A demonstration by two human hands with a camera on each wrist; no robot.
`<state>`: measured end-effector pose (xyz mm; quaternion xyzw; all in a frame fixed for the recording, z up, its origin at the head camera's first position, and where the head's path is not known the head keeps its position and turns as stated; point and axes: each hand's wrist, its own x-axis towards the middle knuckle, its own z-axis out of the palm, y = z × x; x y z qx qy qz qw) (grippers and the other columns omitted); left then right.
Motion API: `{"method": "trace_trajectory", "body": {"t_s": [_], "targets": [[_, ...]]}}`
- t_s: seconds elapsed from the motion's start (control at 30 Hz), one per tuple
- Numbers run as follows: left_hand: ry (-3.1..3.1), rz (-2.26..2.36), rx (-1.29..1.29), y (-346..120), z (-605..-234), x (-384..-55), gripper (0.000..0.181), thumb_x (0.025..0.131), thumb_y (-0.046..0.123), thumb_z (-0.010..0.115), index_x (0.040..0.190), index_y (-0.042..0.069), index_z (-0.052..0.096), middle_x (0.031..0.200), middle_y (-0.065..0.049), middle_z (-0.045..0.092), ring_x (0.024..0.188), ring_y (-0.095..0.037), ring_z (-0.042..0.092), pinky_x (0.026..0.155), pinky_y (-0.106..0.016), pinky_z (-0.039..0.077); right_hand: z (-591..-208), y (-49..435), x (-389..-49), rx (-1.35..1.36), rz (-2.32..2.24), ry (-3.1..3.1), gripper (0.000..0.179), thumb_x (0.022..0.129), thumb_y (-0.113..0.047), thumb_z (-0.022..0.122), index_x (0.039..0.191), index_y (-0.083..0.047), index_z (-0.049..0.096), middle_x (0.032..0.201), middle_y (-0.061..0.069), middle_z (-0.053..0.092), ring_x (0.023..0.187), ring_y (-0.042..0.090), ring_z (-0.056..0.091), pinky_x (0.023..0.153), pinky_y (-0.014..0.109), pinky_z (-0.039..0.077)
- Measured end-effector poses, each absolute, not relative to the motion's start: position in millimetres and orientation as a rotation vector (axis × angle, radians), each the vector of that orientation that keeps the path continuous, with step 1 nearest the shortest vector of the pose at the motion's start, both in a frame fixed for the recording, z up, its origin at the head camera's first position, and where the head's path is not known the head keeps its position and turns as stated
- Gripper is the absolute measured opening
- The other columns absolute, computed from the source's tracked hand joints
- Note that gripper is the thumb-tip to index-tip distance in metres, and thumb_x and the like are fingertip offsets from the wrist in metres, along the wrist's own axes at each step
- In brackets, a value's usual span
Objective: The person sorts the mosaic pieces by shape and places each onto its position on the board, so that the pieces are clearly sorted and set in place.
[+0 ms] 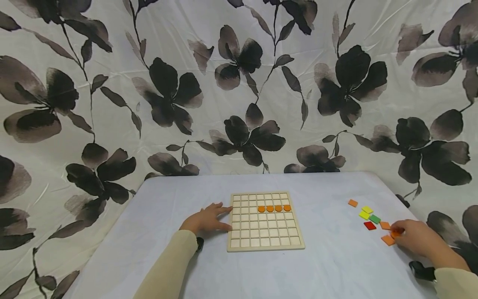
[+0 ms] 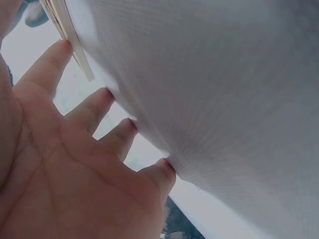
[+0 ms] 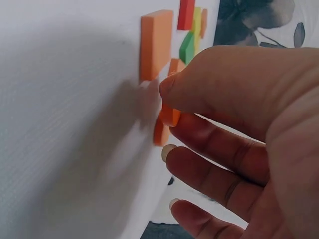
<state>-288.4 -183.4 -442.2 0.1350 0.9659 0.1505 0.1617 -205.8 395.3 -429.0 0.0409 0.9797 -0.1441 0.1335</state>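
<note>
A square wooden grid board (image 1: 265, 249) lies on the white table, with several round orange pieces (image 1: 270, 209) in a row in its upper right cells. My left hand (image 1: 207, 220) touches the board's left edge with fingers spread; the left wrist view shows one fingertip at the board's side and the others on the cloth. Over at the right, my right hand (image 1: 420, 241) pinches an orange piece (image 3: 171, 115) between thumb and forefinger. Its lower edge looks rounded; the rest is hidden by the thumb. Beside that hand lie orange square tiles (image 1: 387, 240).
Up and left of the right hand are a red tile (image 1: 369, 225), a green tile (image 1: 374, 219), yellow tiles (image 1: 364, 215) and a lone orange tile (image 1: 352, 203). Behind the table (image 1: 168, 191) hangs a flower-patterned cloth (image 1: 246, 95).
</note>
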Motion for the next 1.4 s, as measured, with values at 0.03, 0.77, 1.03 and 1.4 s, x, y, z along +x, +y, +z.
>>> {"method": "trace_trajectory", "body": {"t_s": [0.03, 0.77, 1.03, 1.4], "targets": [[2.758, 0.428, 0.384, -183.3, -442.0, -288.2, 0.079, 0.080, 0.057, 0.070, 0.148, 0.028, 0.041, 0.159, -0.013, 0.028, 0.149, -0.038, 0.018, 0.114, -0.069, 0.014, -428.3, 394.6, -206.1, 0.111, -0.416, 2.849, 0.036, 0.083, -0.018, 0.072, 0.109, 0.006, 0.066, 0.100, 0.024, 0.064, 0.085, 0.029, 0.057, 0.081, 0.058, 0.049], [2.757, 0.426, 0.374, -186.1, -444.6, -288.3, 0.081, 0.079, 0.059, 0.070, 0.148, 0.030, 0.041, 0.159, -0.012, 0.027, 0.149, -0.037, 0.018, 0.115, -0.068, 0.012, -410.1, 346.8, -222.7, -0.105, -0.488, 2.949, 0.035, 0.083, -0.020, 0.072, 0.112, 0.000, 0.067, 0.098, 0.015, 0.065, 0.083, 0.024, 0.053, 0.072, 0.041, 0.054], [2.767, 0.414, 0.392, -187.4, -446.3, -290.0, 0.080, 0.079, 0.059, 0.070, 0.148, 0.030, 0.041, 0.159, -0.013, 0.029, 0.148, -0.038, 0.019, 0.115, -0.068, 0.014, -404.5, 324.3, -230.6, -0.198, -0.474, 2.981, 0.033, 0.083, -0.018, 0.071, 0.110, -0.001, 0.067, 0.097, 0.010, 0.067, 0.085, 0.024, 0.056, 0.078, 0.048, 0.051], [2.763, 0.437, 0.412, -185.3, -444.7, -290.3, 0.080, 0.079, 0.059, 0.070, 0.148, 0.030, 0.041, 0.159, -0.013, 0.029, 0.148, -0.038, 0.020, 0.115, -0.068, 0.015, -400.5, 295.9, -242.6, -0.314, -0.450, 3.006, 0.029, 0.082, -0.016, 0.073, 0.106, -0.002, 0.068, 0.094, 0.007, 0.067, 0.082, 0.020, 0.057, 0.073, 0.039, 0.051]]}}
